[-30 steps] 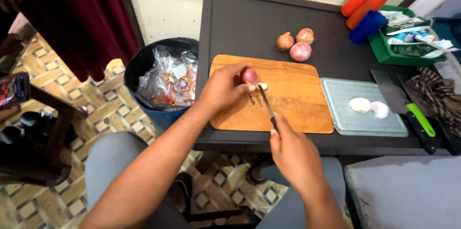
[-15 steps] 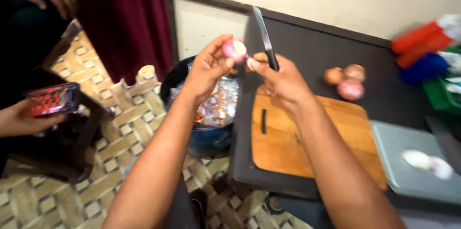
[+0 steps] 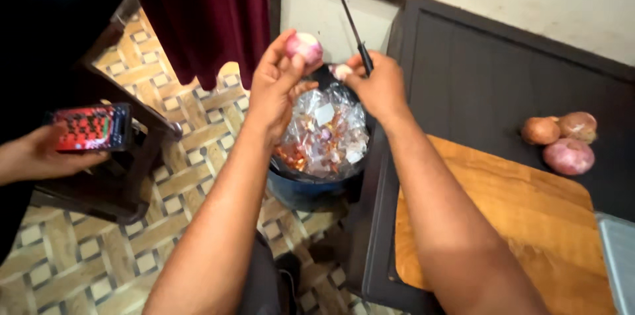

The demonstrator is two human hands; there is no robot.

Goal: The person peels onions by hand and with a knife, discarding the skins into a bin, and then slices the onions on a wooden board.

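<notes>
My left hand [image 3: 276, 83] holds a small pinkish onion [image 3: 303, 46] up over the waste bin [image 3: 317, 150]. My right hand [image 3: 377, 87] grips a dark knife [image 3: 355, 34] whose blade points up and away; a bit of pale onion skin [image 3: 341, 72] shows at its fingertips, close to the onion. Both hands are off the left edge of the dark table [image 3: 503, 77], above the bin.
The bin is lined with plastic and holds wrappers and scraps. A wooden cutting board [image 3: 529, 222] lies on the table, with three onions [image 3: 562, 140] behind it. At the left another person's hand holds a phone [image 3: 89, 128] by a dark stool [image 3: 126, 176]. A maroon curtain [image 3: 205, 11] hangs behind.
Both hands have left the cutting board and moved left with the onion and knife, from over the board to above the bin. The view has swung left with them.
</notes>
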